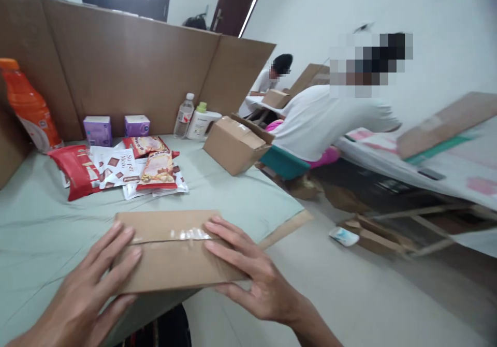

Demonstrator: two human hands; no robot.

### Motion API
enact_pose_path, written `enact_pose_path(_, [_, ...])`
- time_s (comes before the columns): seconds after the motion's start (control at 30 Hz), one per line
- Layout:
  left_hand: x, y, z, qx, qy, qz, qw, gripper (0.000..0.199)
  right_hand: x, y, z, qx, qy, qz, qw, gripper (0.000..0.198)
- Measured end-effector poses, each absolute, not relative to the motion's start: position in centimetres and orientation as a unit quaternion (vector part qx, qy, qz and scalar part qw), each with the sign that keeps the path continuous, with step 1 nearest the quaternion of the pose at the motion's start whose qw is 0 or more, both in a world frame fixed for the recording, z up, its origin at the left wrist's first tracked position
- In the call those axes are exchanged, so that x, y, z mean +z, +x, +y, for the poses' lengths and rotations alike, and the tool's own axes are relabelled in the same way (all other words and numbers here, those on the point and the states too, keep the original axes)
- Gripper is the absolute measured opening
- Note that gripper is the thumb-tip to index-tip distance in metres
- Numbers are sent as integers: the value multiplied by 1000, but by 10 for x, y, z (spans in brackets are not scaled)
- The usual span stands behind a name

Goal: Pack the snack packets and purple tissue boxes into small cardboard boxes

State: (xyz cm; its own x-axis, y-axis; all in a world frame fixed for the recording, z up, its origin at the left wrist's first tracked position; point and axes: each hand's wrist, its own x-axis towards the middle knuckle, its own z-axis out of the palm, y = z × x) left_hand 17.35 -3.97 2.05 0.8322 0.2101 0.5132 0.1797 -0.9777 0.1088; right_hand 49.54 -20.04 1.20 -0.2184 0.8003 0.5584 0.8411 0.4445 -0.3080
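A closed cardboard box [174,266] lies at the table's near edge, with a strip of clear tape along the seam of its top. My left hand [91,279] grips its left end, fingers over the top and thumb against the near side. At the right end my right hand [252,272] grips it the same way, two fingertips beside the tape. Beyond the box lie several snack packets: a red bag [77,173], a white packet with brown squares [113,168] and a red-and-yellow packet [156,171].
An orange bottle [31,111], two purple boxes [98,131], a clear bottle [184,116] and a white bottle with green cap [201,121] stand before a cardboard screen [135,72]. Another carton [235,142] sits at the right edge. Two people sit beyond; an open box [376,235] lies on the floor.
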Motion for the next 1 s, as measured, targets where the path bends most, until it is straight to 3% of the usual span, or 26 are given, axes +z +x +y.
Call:
enact_pose_path(0.13, [24,294,-27,257,963,-12,81,47,0,555,-256,-117,-625,-702,322,54])
enact_pose_path(0.37, [39,518,-27,171,980,-98,8,24,-25,662,-304,-249,-758,-530,287,47])
enact_pose_path(0.5, [43,606,-36,149,985,-87,-26,18,-37,713,-295,-300,-794,-448,283,52])
enact_pose_path(0.87, [26,673,-28,169,985,-21,-33,33,-42,769,-265,-260,-826,-394,307,55])
enact_pose_path(1.0, [12,645,-25,174,985,-1,-2,59,-40,771,-249,-251,-832,-389,307,56])
